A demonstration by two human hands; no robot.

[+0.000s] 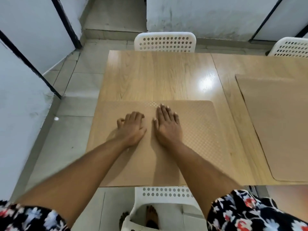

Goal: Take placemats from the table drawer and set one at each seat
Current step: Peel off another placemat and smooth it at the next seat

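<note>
A tan placemat [196, 130] with a fine checked texture lies flat on the wooden table [158, 75], along the near edge at the left end. My left hand [131, 127] rests palm down on it with the fingers slightly curled. My right hand [166, 125] lies flat beside it, fingers stretched forward, pressing on the same mat. Neither hand grips anything. A second tan placemat [275, 127] lies flat on the table to the right, partly cut off by the frame edge.
A white perforated chair [165, 41] stands at the far side, another chair [291, 47] at the far right, and one chair [165, 195] is tucked under the near edge. Grey walls with black frames close in on the left. The floor is tiled.
</note>
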